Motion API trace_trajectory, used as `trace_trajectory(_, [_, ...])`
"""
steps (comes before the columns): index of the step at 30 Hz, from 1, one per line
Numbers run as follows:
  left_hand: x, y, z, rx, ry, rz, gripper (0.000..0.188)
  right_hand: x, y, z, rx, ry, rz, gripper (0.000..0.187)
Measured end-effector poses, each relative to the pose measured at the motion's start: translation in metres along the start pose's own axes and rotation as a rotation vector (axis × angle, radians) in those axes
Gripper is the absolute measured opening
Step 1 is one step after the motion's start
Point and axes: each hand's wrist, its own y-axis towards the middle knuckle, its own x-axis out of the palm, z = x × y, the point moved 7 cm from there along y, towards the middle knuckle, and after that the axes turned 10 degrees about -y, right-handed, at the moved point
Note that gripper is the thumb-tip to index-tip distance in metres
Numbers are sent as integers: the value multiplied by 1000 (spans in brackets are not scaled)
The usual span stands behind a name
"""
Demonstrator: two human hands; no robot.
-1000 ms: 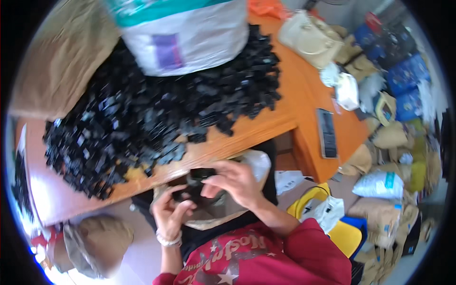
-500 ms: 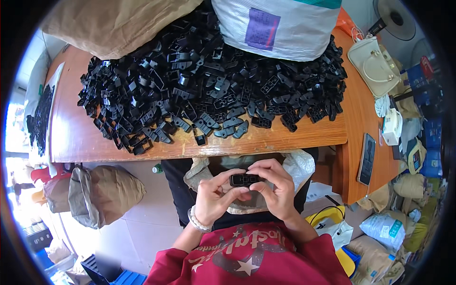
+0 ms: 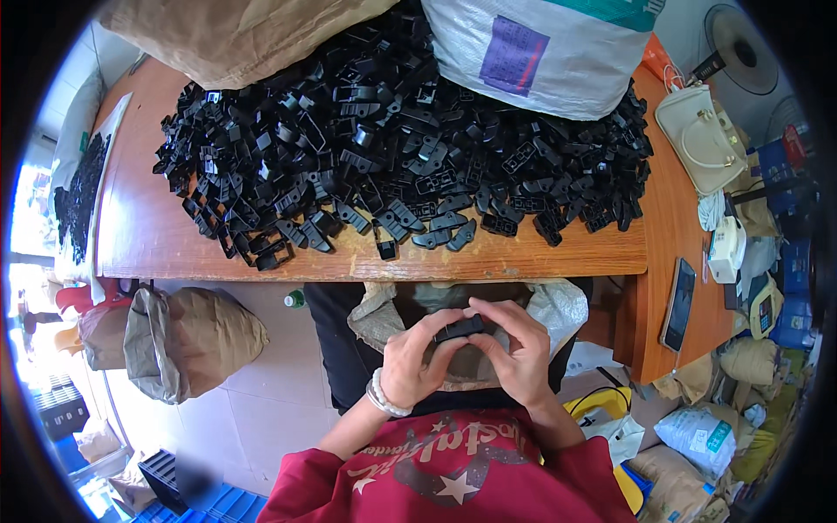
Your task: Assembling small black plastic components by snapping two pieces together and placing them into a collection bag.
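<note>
Between my two hands, above my lap, is a small black plastic part. My left hand pinches its left end between thumb and fingers, a beaded bracelet on that wrist. My right hand grips the other end the same way. Below the hands an open sack with a pale, silvery lining lies across my lap. Beyond the table's front edge spreads a large heap of similar black plastic parts; their exact kind I cannot make out.
On the wooden table a brown sack and a white woven sack rest behind the heap. To the right are a phone and a cream handbag. Brown sacks stand on the floor at left.
Both hands have tilted the black part, so its narrow side shows now instead of its recessed face. The whole view has shifted slightly.
</note>
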Motion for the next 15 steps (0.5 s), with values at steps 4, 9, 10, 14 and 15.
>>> trace_trajectory(4, [-13, 3, -18, -41, 37, -32, 40, 1, 2, 4, -57, -185, -135, 33])
trace_trajectory(9, [-67, 26, -32, -31, 311, 315, 15, -6, 24, 15, -86, -316, -118, 16])
trace_trajectory(10, [-71, 32, -35, -8, 379, 320, 14, -8, 35, 12, -137, -369, 23, 15])
trace_trajectory(14, [-62, 49, -38, -37, 666, 215, 28, 3, 67, 1, -200, -638, 157, 23])
trace_trajectory(15, [-62, 48, -38, -19, 743, 222, 28, 7, 70, -1, -212, -714, 136, 24])
